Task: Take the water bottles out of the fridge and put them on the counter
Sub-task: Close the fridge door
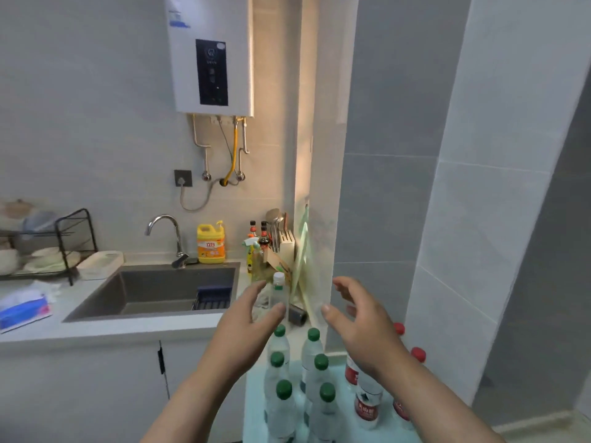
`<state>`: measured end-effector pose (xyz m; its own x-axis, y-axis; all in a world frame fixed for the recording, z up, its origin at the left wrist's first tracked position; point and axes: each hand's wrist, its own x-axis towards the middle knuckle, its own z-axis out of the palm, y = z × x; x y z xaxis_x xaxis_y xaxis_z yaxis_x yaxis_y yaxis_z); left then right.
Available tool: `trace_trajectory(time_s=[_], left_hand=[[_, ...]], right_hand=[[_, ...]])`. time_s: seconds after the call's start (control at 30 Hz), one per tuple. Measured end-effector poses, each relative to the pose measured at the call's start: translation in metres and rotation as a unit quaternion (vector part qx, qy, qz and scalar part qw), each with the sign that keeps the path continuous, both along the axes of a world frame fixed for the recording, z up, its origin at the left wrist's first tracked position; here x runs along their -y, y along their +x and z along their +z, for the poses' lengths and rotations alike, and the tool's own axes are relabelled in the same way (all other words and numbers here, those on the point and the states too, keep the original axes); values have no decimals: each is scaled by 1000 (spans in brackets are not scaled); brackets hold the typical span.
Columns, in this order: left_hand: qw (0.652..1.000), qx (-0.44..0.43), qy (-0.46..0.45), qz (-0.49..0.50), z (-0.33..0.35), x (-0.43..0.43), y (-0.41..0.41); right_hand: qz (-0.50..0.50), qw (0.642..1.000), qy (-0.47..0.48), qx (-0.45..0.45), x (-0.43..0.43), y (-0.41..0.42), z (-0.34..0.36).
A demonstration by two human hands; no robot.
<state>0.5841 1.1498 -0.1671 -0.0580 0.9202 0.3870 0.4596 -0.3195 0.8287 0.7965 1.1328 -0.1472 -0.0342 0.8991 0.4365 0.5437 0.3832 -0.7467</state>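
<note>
both hands, the left hand (248, 318) and right hand (361, 318), are held released, grasping nothing. six green-capped water bottles (315, 375) are stood below them, red-capped bottles (367, 401) to their right.

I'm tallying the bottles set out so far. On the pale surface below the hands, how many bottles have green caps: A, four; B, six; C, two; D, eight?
B: six green-capped bottles stand in two rows of three on the pale surface, beneath the open left hand and right hand; the red-capped bottles stand beside them, to their right.
</note>
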Motion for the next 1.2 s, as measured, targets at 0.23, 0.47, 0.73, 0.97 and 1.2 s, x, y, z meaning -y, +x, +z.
trace_trajectory(time_s=[0.23,0.47,0.73,0.97,1.2], left_hand=[[992,-31,-14,120,16,123,-85],[956,-51,2,287,40,272,-137],[882,-89,32,462,89,446,-167],[828,-110,70,546,127,552,-192],[797,-134,87,583,148,597,-231]], right_hand=[[137,990,20,-26,47,-73,16],[295,953,47,-58,122,-153,32],[461,882,51,-86,231,-255,62],[562,818,59,-109,307,-338,91],[586,799,85,-108,345,-393,113]])
